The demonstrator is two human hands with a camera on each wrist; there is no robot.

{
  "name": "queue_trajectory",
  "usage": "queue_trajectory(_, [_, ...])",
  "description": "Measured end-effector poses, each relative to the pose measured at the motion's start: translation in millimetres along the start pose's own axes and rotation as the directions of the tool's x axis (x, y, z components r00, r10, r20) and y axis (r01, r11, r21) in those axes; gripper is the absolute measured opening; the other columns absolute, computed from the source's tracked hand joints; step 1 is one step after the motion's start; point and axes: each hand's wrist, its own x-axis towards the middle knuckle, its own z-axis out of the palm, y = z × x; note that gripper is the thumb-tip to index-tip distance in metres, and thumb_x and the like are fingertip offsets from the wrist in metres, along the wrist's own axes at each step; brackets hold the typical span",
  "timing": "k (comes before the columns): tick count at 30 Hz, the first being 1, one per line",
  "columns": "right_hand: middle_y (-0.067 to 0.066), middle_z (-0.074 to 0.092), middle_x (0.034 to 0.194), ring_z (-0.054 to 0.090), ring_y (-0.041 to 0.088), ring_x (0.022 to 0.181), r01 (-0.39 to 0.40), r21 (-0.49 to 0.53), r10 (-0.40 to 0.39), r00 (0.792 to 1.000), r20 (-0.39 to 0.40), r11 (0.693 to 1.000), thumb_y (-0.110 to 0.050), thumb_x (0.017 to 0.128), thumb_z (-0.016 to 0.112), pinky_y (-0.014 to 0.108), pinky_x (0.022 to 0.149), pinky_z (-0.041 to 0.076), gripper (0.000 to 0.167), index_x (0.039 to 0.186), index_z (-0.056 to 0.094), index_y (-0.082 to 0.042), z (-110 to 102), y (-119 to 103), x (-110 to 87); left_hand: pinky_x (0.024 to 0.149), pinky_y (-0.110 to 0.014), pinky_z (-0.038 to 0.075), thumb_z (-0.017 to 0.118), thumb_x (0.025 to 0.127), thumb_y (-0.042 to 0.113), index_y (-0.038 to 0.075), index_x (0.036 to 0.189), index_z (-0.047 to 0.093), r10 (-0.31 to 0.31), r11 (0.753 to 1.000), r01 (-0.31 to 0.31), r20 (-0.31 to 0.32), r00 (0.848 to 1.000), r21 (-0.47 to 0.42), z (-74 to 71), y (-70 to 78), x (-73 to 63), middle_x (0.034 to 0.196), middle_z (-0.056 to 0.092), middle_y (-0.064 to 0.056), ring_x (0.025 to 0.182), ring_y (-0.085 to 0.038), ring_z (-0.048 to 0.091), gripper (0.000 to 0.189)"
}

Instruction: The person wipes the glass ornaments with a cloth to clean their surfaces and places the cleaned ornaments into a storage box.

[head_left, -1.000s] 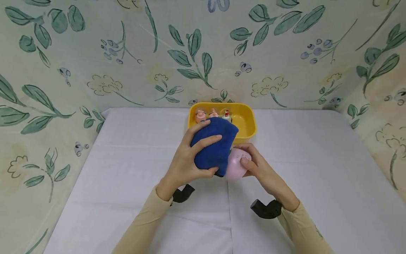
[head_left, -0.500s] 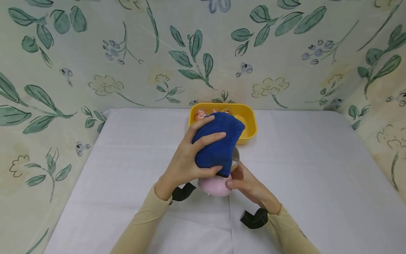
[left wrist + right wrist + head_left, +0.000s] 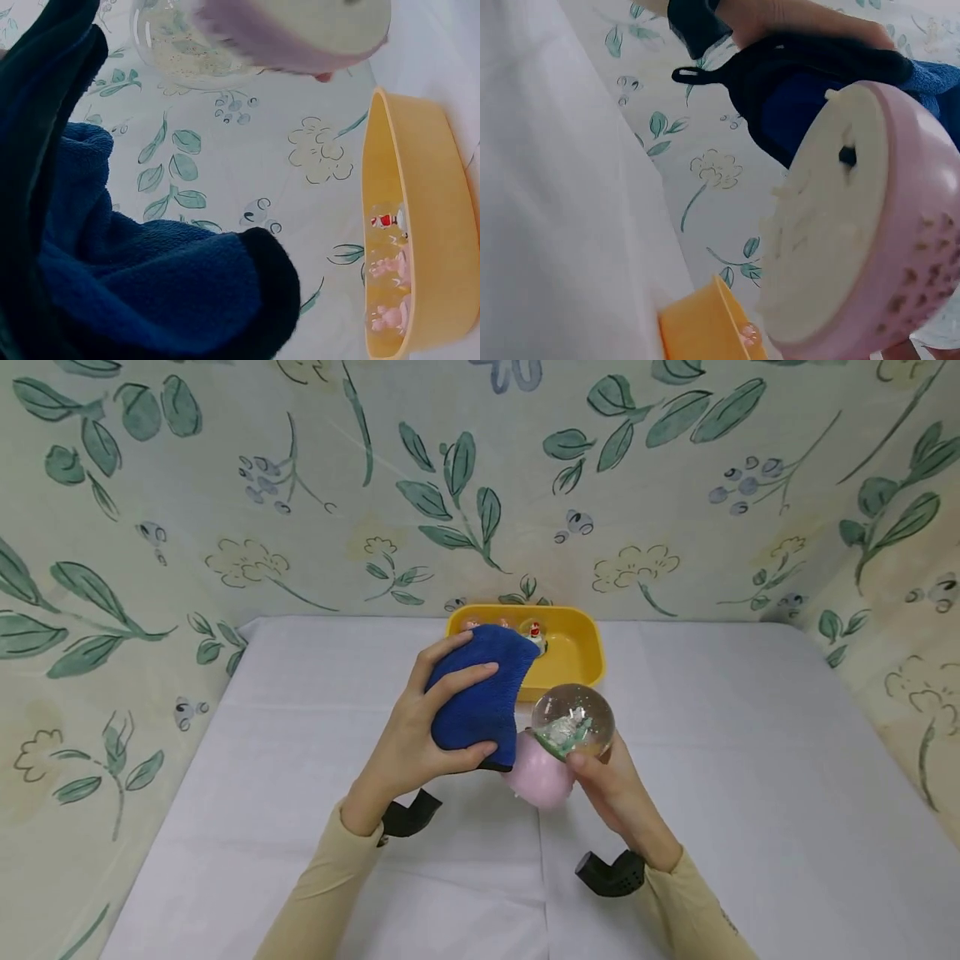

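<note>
My left hand (image 3: 408, 739) grips a blue cleaning cloth (image 3: 476, 706), fingers spread over its top and thumb along its lower edge. Black trim and a small hanging loop (image 3: 694, 75) show in the right wrist view. My right hand (image 3: 611, 785) holds a snow globe (image 3: 573, 718), tilted, with its thumb near the joint of dome and base. A white and green figure sits inside the clear dome. The globe's pink base (image 3: 542, 777) points down and left, beside the cloth; whether they touch I cannot tell. Its cream underside (image 3: 825, 217) faces the right wrist camera.
Behind the hands stands a yellow tray (image 3: 577, 664) on the white tablecloth (image 3: 712, 735). Along its left part are two pink figures (image 3: 390, 266) and a white one with red (image 3: 385, 220), in clear domes. A flowered curtain (image 3: 637, 510) hangs behind.
My right hand has turned the snow globe, bringing its dome from behind the cloth into view at upper right. My left hand with the cloth has shifted slightly left.
</note>
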Motion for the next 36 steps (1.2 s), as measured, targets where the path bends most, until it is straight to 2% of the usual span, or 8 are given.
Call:
queue_trajectory(4, [0.011, 0.039, 0.134, 0.038, 0.024, 0.120, -0.008, -0.229, -0.016, 0.994, -0.105, 0.973, -0.002, 0.077, 0.068, 0.025, 0.091, 0.044, 0.075, 0.142, 0.030, -0.003, 1, -12, 1.2, 0.095, -0.051, 0.044, 0.083, 0.070, 0.024, 0.025, 0.135, 0.048, -0.025, 0.999, 0.024, 0.016, 1.000, 0.023, -0.3, -2.0, -2.3, 0.153, 0.021, -0.001, 0.135, -0.027, 0.028, 0.074])
queue_trajectory(8, [0.007, 0.035, 0.140, 0.036, 0.023, 0.124, 0.010, -0.403, -0.055, 0.994, -0.098, 0.915, 0.004, 0.076, 0.069, 0.029, 0.093, 0.042, 0.079, 0.143, 0.029, -0.006, -1, -24, 2.5, 0.096, -0.050, 0.043, 0.084, 0.070, 0.026, 0.026, 0.135, 0.048, -0.033, 0.998, 0.031, 0.033, 0.999, 0.059, -0.3, -3.7, -3.3, 0.153, 0.021, 0.000, 0.136, -0.026, 0.027, 0.074])
queue_trajectory(17, [0.010, 0.033, 0.139, 0.040, 0.026, 0.118, 0.095, -0.481, -0.135, 0.990, -0.049, 0.872, 0.009, 0.073, 0.071, 0.021, 0.088, 0.047, 0.083, 0.141, 0.027, -0.006, -2, -37, 1.9, 0.097, -0.050, 0.042, 0.083, 0.071, 0.027, 0.026, 0.135, 0.048, -0.043, 0.996, 0.039, 0.053, 0.998, 0.075, 0.1, -5.0, -4.0, 0.153, 0.021, 0.002, 0.137, -0.026, 0.026, 0.073])
queue_trajectory(20, [0.009, 0.035, 0.139, 0.041, 0.024, 0.121, 0.169, -0.541, -0.211, 0.977, -0.016, 0.824, 0.010, 0.069, 0.075, 0.024, 0.095, 0.044, 0.086, 0.139, 0.027, -0.004, 0, -36, 0.4, 0.097, -0.050, 0.043, 0.082, 0.072, 0.026, 0.026, 0.135, 0.047, -0.047, 0.997, 0.043, 0.068, 0.997, 0.064, 1.3, -4.6, -3.7, 0.154, 0.020, 0.002, 0.137, -0.025, 0.025, 0.073])
queue_trajectory(25, [0.010, 0.043, 0.139, 0.041, 0.021, 0.126, 0.325, -0.654, -0.381, 0.923, 0.060, 0.683, 0.009, 0.060, 0.082, 0.043, 0.106, 0.031, 0.093, 0.137, 0.033, -0.001, 3, -34, 1.1, 0.096, -0.050, 0.043, 0.081, 0.072, 0.028, 0.026, 0.136, 0.047, -0.059, 0.997, 0.056, 0.080, 0.995, 0.044, 2.7, -3.5, -3.1, 0.154, 0.019, 0.003, 0.137, -0.026, 0.024, 0.072])
queue_trajectory(30, [0.015, 0.043, 0.141, 0.038, 0.025, 0.130, 0.462, -0.632, -0.468, 0.867, 0.172, 0.622, 0.012, 0.056, 0.081, 0.035, 0.107, 0.031, 0.096, 0.136, 0.030, 0.003, 6, -36, 3.9, 0.097, -0.050, 0.042, 0.072, 0.079, 0.051, 0.026, 0.136, 0.047, -0.067, 0.998, 0.066, 0.089, 0.994, 0.004, 5.8, -2.7, -2.3, 0.154, 0.018, 0.003, 0.137, -0.025, 0.025, 0.067])
queue_trajectory(34, [0.022, 0.042, 0.138, 0.040, 0.028, 0.128, 0.575, -0.604, -0.552, 0.795, 0.252, 0.553, -0.016, 0.069, 0.085, 0.032, 0.106, 0.034, 0.088, 0.130, 0.028, 0.009, 9, -37, 6.3, 0.096, -0.051, 0.043, 0.060, 0.079, 0.067, 0.027, 0.138, 0.044, -0.077, 0.996, 0.082, 0.110, 0.991, -0.042, 10.2, -1.9, -1.7, 0.155, 0.016, 0.003, 0.137, -0.023, 0.025, 0.072])
queue_trajectory(36, [0.023, 0.042, 0.136, 0.042, 0.028, 0.126, 0.624, -0.601, -0.595, 0.751, 0.284, 0.500, -0.032, 0.075, 0.080, 0.032, 0.105, 0.036, 0.084, 0.127, 0.029, 0.010, 11, -39, 6.9, 0.095, -0.051, 0.043, 0.060, 0.079, 0.067, 0.027, 0.139, 0.042, -0.072, 0.993, 0.082, 0.117, 0.990, -0.080, 12.5, -1.3, -1.2, 0.156, 0.016, 0.001, 0.137, -0.023, 0.025, 0.074])
